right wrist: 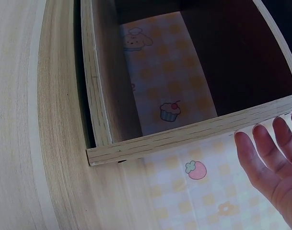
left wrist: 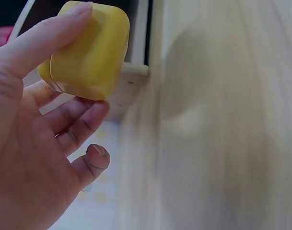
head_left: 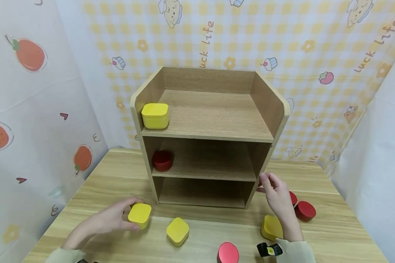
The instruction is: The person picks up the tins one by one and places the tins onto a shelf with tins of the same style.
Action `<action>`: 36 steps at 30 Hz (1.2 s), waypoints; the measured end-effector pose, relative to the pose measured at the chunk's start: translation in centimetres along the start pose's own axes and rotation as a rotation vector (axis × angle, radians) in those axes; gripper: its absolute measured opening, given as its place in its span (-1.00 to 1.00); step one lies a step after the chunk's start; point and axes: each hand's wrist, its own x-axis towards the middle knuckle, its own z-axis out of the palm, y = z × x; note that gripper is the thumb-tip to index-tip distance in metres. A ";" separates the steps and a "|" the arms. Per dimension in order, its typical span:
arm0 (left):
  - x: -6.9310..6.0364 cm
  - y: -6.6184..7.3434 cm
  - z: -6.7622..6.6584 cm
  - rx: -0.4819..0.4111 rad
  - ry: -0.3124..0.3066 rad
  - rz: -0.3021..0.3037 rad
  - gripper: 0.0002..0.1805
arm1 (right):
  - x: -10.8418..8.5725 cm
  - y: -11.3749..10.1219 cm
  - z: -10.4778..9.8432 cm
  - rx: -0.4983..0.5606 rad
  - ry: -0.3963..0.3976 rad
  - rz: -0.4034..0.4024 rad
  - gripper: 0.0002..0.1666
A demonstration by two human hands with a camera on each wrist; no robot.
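Observation:
My left hand [head_left: 110, 218] grips a yellow rounded-square box [head_left: 140, 213] in front of the shelf's lower left corner. In the left wrist view, the thumb presses one face of that yellow box [left wrist: 93, 52] and fingertips support its other side. The wooden shelf [head_left: 207, 135] has an open top and two compartments. My right hand [head_left: 278, 193] is at its right side, fingertips against the outer side panel [right wrist: 184, 132]; in the right wrist view, these fingers [right wrist: 261, 165] are mostly straight. Another yellow box [head_left: 155, 116] stands on the top left, and a red round box [head_left: 162, 160] in the middle compartment's left.
A yellow box [head_left: 177, 232] and a red round box [head_left: 228, 252] lie in front of the shelf. Near the right forearm are another yellow box [head_left: 270, 227] and red round boxes [head_left: 305, 211], one partly hidden by the hand. Patterned cloth [head_left: 230, 36] hangs behind the table.

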 end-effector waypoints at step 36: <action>7.2 11.8 -0.2 0.145 -0.024 0.171 -0.32 | 0.1 0.4 -0.2 -0.008 -0.017 0.002 -0.67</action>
